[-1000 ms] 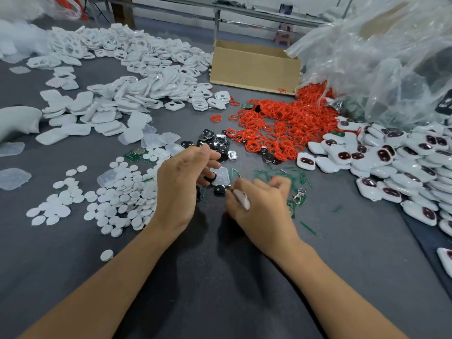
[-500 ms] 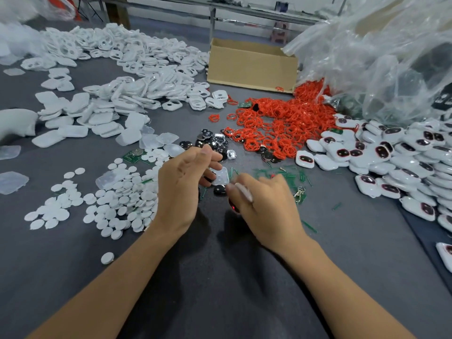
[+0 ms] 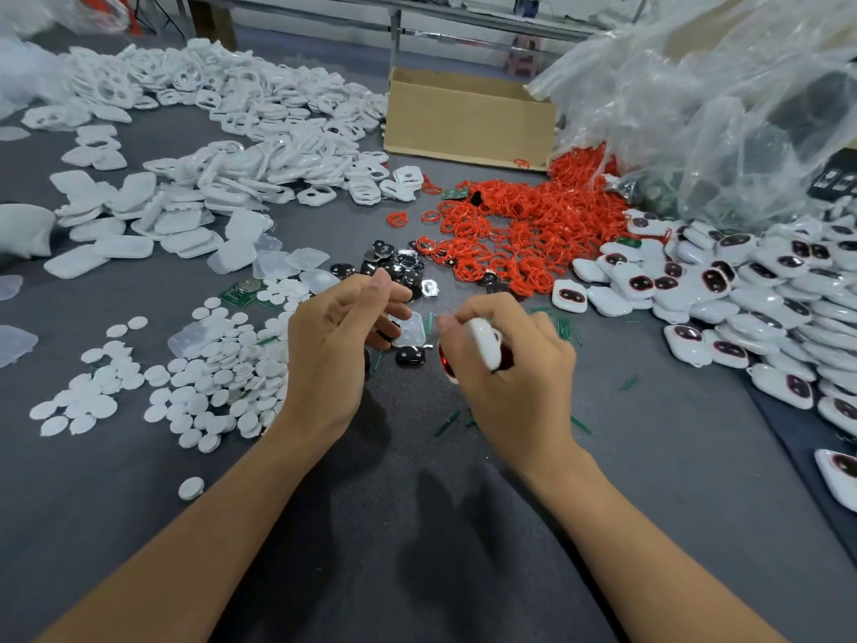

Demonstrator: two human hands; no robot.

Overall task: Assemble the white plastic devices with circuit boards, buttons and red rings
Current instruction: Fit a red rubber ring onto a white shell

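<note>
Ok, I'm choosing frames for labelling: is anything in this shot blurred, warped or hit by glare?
Head view: the right hand and the white device it holds are motion-smeared; head view: the left hand is soft at its fingertips too; head view: glare streaks the clear plastic bag; head view: wide-angle stretch at the edges, soft arm shadows on the grey table.

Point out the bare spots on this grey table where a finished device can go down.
Bare grey table lies between the right hand and the pile of finished white devices, and along the near edge below the scattered white round discs. Crowded: the red ring heap, the white plastic shells far left, and the dark button parts just beyond the left hand.
</note>
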